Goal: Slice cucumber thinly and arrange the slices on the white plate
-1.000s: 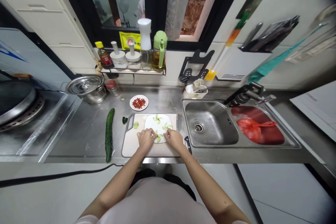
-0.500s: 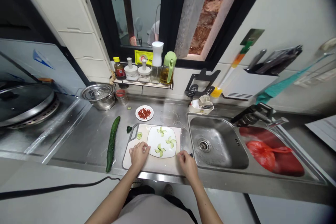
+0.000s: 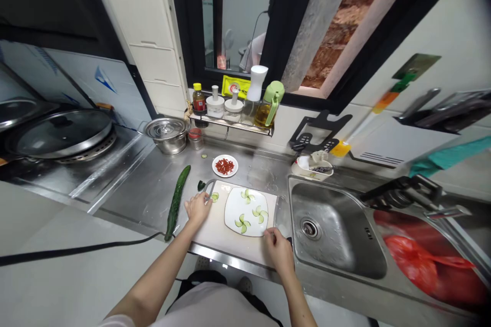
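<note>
A white square plate [image 3: 233, 218] lies on the light cutting board [image 3: 218, 242] and bears three pinwheels of pale green cucumber slices [image 3: 242, 223]. My left hand [image 3: 197, 209] is over the board's handle end, fingers apart, close to a small pile of cucumber slices [image 3: 215, 196]. At the plate's near right corner is my right hand [image 3: 279, 250], its fingers curled in and thumb and fingertip together; what they hold, if anything, is hidden. A dark tip of something shows beside that hand. Left of the board lies a whole cucumber [image 3: 177, 202], with a dark cucumber end [image 3: 201, 185] by the handle.
A small dish of chopped red pieces [image 3: 225, 166] sits behind the board. The sink [image 3: 326, 230] is at right, with a red plastic bag [image 3: 412, 265] in its second basin. A lidded steel pot [image 3: 166, 135] and seasoning shelf [image 3: 238, 123] stand at the back; a lidded pan [image 3: 65, 133] at left.
My left hand has moved from the plate's left edge toward the board's handle and the small slice pile. My right hand stays by the plate's near right corner. The view has turned left.
</note>
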`<action>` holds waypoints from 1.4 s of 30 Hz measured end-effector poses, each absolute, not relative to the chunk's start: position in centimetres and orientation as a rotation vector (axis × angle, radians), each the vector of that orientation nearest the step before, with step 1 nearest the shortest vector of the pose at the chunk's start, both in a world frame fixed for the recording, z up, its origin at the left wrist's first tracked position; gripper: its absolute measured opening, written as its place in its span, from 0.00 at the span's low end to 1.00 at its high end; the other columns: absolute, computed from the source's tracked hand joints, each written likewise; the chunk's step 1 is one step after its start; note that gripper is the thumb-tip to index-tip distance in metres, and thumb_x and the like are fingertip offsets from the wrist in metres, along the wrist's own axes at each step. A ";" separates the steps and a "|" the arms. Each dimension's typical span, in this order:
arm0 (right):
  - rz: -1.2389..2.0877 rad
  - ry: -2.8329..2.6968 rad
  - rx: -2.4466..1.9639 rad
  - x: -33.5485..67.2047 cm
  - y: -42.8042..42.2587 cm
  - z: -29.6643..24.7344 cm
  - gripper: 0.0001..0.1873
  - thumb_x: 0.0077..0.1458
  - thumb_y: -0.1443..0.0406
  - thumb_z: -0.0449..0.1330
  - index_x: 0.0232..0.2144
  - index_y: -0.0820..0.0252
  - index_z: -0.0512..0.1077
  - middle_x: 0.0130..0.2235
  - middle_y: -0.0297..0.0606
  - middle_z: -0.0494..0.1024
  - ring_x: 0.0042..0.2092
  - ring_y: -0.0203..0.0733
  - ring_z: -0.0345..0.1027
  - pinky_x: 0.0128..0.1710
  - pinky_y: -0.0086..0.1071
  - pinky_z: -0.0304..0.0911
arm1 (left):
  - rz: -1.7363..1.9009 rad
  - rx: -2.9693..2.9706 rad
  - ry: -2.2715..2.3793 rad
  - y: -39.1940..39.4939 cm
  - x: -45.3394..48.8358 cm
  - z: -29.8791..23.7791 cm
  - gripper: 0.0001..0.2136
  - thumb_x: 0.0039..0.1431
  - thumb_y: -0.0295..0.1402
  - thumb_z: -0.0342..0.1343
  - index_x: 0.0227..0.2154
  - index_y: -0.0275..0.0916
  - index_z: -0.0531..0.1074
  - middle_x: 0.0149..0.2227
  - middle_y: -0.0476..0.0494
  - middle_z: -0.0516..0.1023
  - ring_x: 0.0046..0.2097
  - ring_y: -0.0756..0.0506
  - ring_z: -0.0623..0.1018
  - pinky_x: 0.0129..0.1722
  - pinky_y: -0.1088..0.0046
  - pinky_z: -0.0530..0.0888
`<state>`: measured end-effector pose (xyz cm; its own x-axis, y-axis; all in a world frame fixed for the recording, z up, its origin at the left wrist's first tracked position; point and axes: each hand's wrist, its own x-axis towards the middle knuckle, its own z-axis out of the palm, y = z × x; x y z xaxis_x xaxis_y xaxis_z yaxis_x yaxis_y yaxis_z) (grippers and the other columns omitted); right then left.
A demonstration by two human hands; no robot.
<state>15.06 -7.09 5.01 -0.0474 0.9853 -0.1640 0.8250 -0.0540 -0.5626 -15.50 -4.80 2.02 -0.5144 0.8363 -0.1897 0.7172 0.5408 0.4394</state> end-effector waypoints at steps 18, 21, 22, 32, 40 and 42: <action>0.813 -1.952 -1.887 14.7 -7.7 5.3 0.19 0.58 0.53 0.46 0.32 0.56 0.72 0.23 0.37 0.73 0.28 0.44 0.68 0.29 0.31 0.53 | 0.685 1.084 2.258 -3.2 -14.8 1.2 0.05 0.54 0.34 0.56 0.34 0.42 0.73 0.34 0.49 0.80 0.42 0.45 0.77 0.48 0.63 0.65; 0.828 -1.928 -1.846 14.5 -7.2 5.7 0.19 0.57 0.53 0.47 0.32 0.57 0.72 0.23 0.35 0.72 0.27 0.43 0.66 0.28 0.31 0.53 | 0.888 0.944 2.007 -3.1 -14.7 2.2 0.09 0.49 0.38 0.60 0.32 0.39 0.74 0.31 0.48 0.79 0.37 0.47 0.78 0.43 0.69 0.69; 0.830 -1.918 -1.824 14.2 -6.9 6.1 0.19 0.57 0.52 0.48 0.32 0.57 0.72 0.23 0.35 0.72 0.27 0.42 0.66 0.28 0.31 0.53 | 0.959 0.917 1.887 -3.1 -14.7 2.7 0.11 0.48 0.40 0.61 0.31 0.38 0.74 0.31 0.47 0.79 0.35 0.48 0.78 0.41 0.70 0.70; 1.060 -1.821 -1.264 7.5 -2.7 13.0 0.12 0.53 0.58 0.56 0.34 0.58 0.74 0.35 0.38 0.78 0.36 0.40 0.68 0.40 0.32 0.62 | 1.141 0.914 1.273 -4.2 -12.7 11.0 0.16 0.39 0.41 0.68 0.30 0.36 0.76 0.32 0.45 0.80 0.34 0.48 0.77 0.40 0.71 0.72; 1.430 -1.632 -1.127 5.4 -2.1 14.1 0.09 0.50 0.59 0.59 0.26 0.59 0.69 0.25 0.32 0.73 0.28 0.34 0.64 0.31 0.28 0.61 | 1.130 0.971 1.202 -4.7 -11.5 13.2 0.17 0.43 0.41 0.67 0.34 0.36 0.76 0.29 0.47 0.78 0.32 0.49 0.76 0.38 0.72 0.72; 1.461 -1.590 -1.139 5.5 -2.2 14.1 0.09 0.49 0.59 0.59 0.26 0.58 0.69 0.25 0.31 0.72 0.28 0.34 0.64 0.29 0.27 0.61 | 1.119 0.999 1.216 -4.9 -11.3 13.1 0.17 0.44 0.42 0.66 0.34 0.36 0.76 0.30 0.46 0.79 0.33 0.49 0.76 0.38 0.72 0.72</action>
